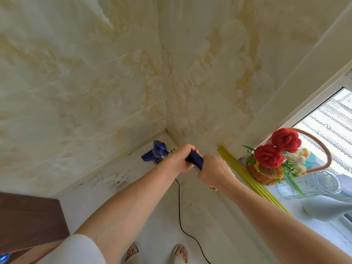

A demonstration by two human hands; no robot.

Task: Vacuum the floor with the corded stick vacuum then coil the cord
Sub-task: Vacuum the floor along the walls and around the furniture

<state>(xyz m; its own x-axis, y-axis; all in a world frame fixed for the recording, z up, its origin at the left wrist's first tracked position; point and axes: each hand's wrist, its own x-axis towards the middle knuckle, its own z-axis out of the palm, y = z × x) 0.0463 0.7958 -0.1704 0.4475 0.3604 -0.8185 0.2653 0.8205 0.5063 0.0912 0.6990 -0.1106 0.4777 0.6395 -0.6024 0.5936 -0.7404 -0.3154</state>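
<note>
We gripped the stiff, seemingly light vacuum (158, 153) by its handle, left hand (181, 159) and right hand (214, 171) fingers clamped round it (cord (180, 210) trailing limp) at the floor's corner.

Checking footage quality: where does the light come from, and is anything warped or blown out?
Head view: daylight enters through the window at right, where the lace is overexposed; wide-angle distortion bows the wall seams and window frame; both hands on the vacuum handle stay sharp.

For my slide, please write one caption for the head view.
Both hands, left and right, grip the blue vacuum handle, its head at the floor corner.
</note>
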